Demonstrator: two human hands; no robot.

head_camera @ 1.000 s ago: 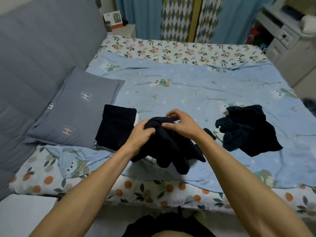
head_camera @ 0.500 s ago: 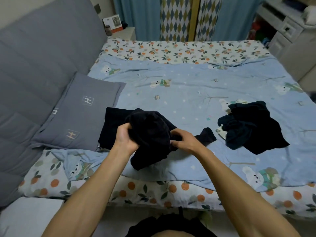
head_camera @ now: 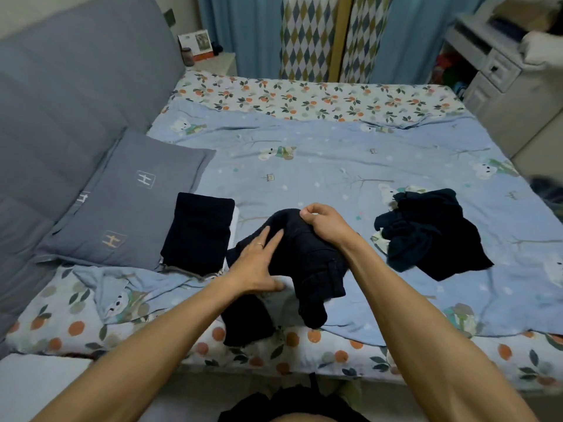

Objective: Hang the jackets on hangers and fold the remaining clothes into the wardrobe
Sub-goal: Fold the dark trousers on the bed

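right hand (head_camera: 320, 225) clenches the top of the dark garment (head_camera: 307, 257) at centre of the bed (head_camera: 335, 166), its length trailing toward six o'clock. left hand (head_camera: 259, 266) lies flat on it at nine o'clock, nearer the folded pile (head_camera: 198, 233).
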